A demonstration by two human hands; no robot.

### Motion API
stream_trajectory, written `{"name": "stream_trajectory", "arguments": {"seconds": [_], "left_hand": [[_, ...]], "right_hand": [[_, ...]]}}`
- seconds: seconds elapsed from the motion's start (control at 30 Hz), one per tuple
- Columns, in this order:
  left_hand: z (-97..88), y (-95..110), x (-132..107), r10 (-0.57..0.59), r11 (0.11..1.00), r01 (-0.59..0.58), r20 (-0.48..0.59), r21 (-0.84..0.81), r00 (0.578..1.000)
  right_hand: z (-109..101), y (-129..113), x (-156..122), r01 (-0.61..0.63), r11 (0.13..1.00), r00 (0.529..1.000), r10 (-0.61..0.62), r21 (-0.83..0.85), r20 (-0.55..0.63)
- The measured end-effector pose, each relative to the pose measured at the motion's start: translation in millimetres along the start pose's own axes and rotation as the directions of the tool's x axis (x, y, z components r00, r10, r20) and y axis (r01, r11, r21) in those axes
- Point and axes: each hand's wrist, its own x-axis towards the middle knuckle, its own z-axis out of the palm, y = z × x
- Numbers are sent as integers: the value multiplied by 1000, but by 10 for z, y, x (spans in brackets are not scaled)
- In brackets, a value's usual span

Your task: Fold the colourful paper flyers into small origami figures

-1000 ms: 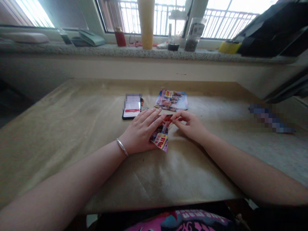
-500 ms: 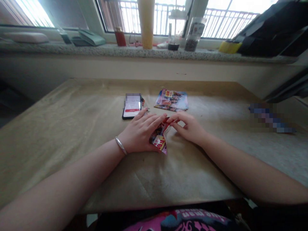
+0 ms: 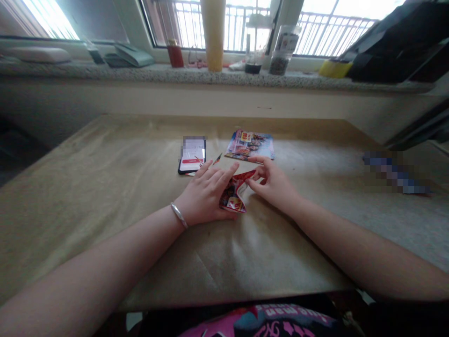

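At the upper left of the frame, a pale oblong case (image 3: 39, 54) lies on the speckled grey stone windowsill (image 3: 196, 76). Below the sill, a beige cloth-like tabletop cover (image 3: 87, 196) spreads across the frame. The left forearm enters from the lower left, a thin silver bangle (image 3: 179, 215) at its wrist. The left hand (image 3: 203, 194), near the centre, is palm down with its fingers extended, lying over the left part of a folded, glossy, red-and-multicoloured printed paper (image 3: 233, 193). Just beyond its fingertips is a black-edged smartphone (image 3: 192, 163) with a lit white screen. A narrow pointed paper tip (image 3: 218, 159) shows right of the phone; whether it belongs to the folded paper cannot be told.

The folded paper lies between the hands at the centre, its right edge curling up. Above it sits a stack of blue-and-pink printed sheets (image 3: 254, 146). Right of centre, the right hand (image 3: 273, 180) pinches the curled edge between thumb and bent fingers, its forefinger reaching leftward above. At the far right lies a pixelated blue-and-purple item (image 3: 396, 173).
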Motion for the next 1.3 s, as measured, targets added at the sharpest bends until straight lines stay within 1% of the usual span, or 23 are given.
{"name": "stream_trajectory", "arguments": {"seconds": [0.1,0.2,0.27,0.43,0.5,0.63,0.73,0.83,0.93,1.07,1.13,1.3], "left_hand": [[11,2,0,-18,1000,18,-8,2,1000],[23,7,0,-45,999,46,-27,28,999],[28,13,4,-52,998,54,-39,45,998],[28,34,17,-50,996,56,-86,71,995],[23,42,20,-47,996,54,-99,73,994],[18,45,20,-65,996,70,-92,55,994],[23,33,16,-82,996,85,-81,33,993],[22,22,16,-100,995,101,-79,16,992],[3,25,20,-100,995,100,-87,-10,991],[-24,36,16,-67,998,66,-93,-9,993],[-23,34,12,-40,999,43,-68,34,997],[1,27,17,62,993,-63,8,97,998]], "right_hand": [[43,15,12,-92,991,994,86,96,63],[78,24,18,-129,983,988,115,133,104],[89,24,22,-121,985,989,110,123,95],[75,11,31,-113,990,993,111,86,29],[60,7,31,-95,995,995,95,40,-2],[23,-8,14,-27,991,997,18,-131,-71],[-7,-28,-5,49,971,995,-69,-233,-78],[-29,-47,-16,99,958,989,-124,-271,-76],[-32,-54,-14,106,971,990,-124,-213,-72],[-13,-16,12,10,999,997,-14,-41,-81],[-4,26,35,-35,999,996,36,10,-81],[-2,135,96,-139,987,990,140,76,0]]}}
